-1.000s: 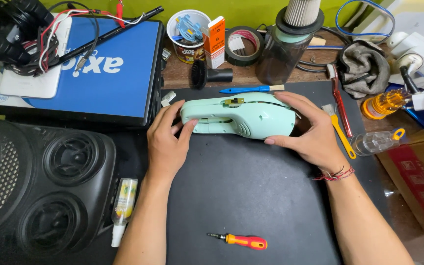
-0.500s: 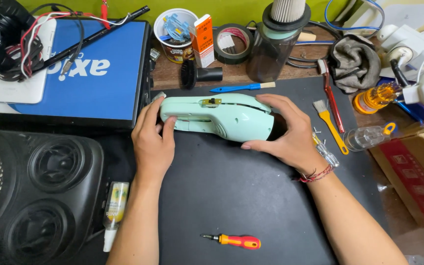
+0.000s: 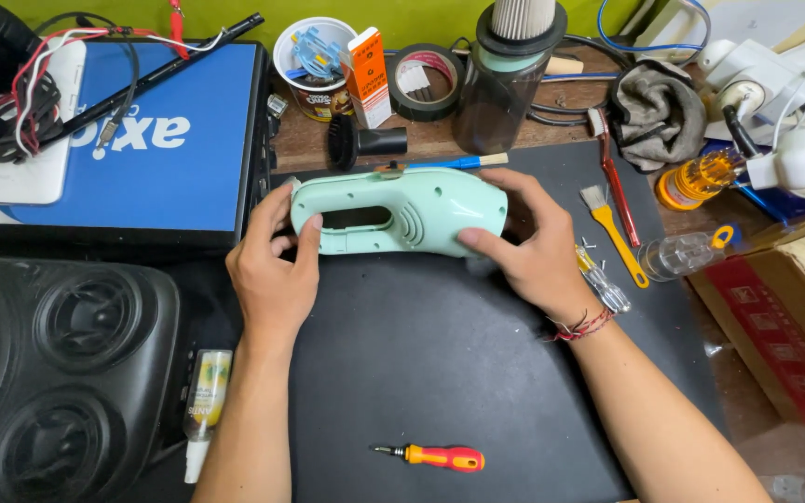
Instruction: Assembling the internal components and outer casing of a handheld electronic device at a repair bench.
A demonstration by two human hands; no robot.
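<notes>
Mint-green vacuum housing (image 3: 398,212) lies on its side at the far edge of the black mat (image 3: 440,373), held at both ends. Nearest, a red-and-yellow screwdriver (image 3: 435,456) rests alone on the mat. Farther up, the left hand (image 3: 272,275) pinches the handle end, fingers curled loosely; the right hand (image 3: 533,251) wraps the wider end. Keeping it steady probably calls for even pressure from both sides, flat against the tabletop. Beyond stands a dark filter canister (image 3: 512,74).
</notes>
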